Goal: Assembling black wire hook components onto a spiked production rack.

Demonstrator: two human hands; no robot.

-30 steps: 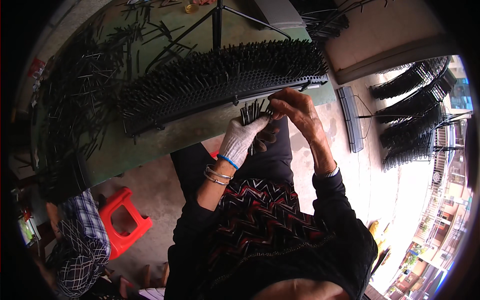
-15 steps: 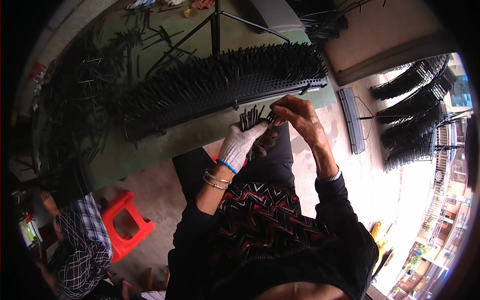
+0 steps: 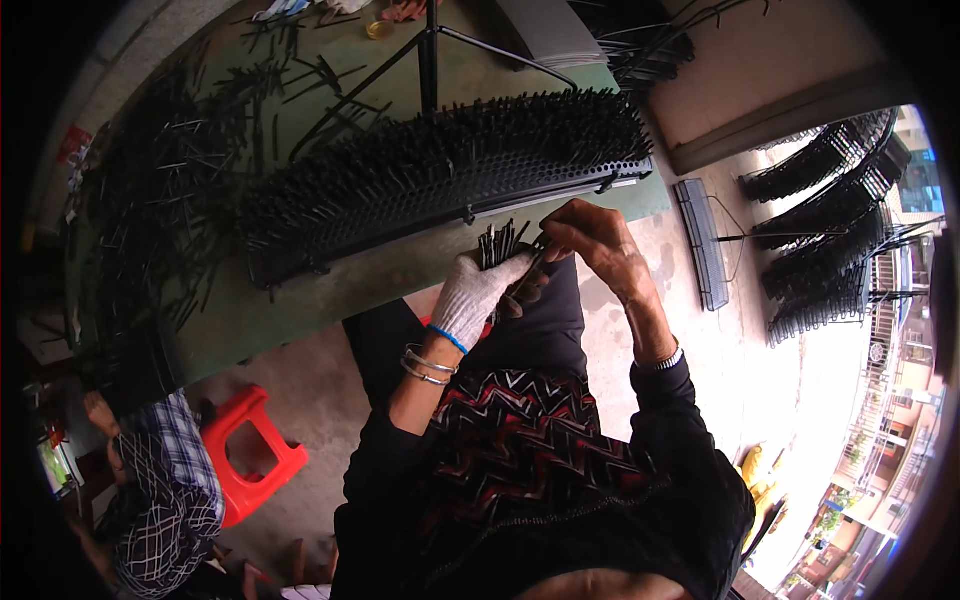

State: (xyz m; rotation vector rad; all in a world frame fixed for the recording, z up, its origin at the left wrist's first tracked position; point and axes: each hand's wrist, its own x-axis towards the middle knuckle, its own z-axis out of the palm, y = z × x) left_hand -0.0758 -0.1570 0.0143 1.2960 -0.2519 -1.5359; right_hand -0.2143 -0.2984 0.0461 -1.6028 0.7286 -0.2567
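My left hand (image 3: 478, 293), in a white knit glove with dark fingers, is closed round a bundle of thin black strips (image 3: 500, 243) whose ends stick up above the glove. Bare, my right hand (image 3: 590, 236) pinches at the bundle's right side; one dark strip seems to be between thumb and fingertips, partly hidden by the fingers. Just beyond both hands, a long black perforated panel (image 3: 400, 220) lies on the green table (image 3: 400, 268), its upper side thick with rows of upright black strips (image 3: 470, 138).
Loose black strips (image 3: 165, 180) heap on the table's left. A black metal stand (image 3: 430, 70) rises behind the panel. A red plastic stool (image 3: 285, 465) and a person in checked clothes (image 3: 165, 500) are at lower left. Similar bristled black panels (image 3: 830, 215) stand at right.
My right hand has dropped slightly and drawn in against the bundle, its fingers now lower beside the glove. The left hand keeps its grip, turned a little.
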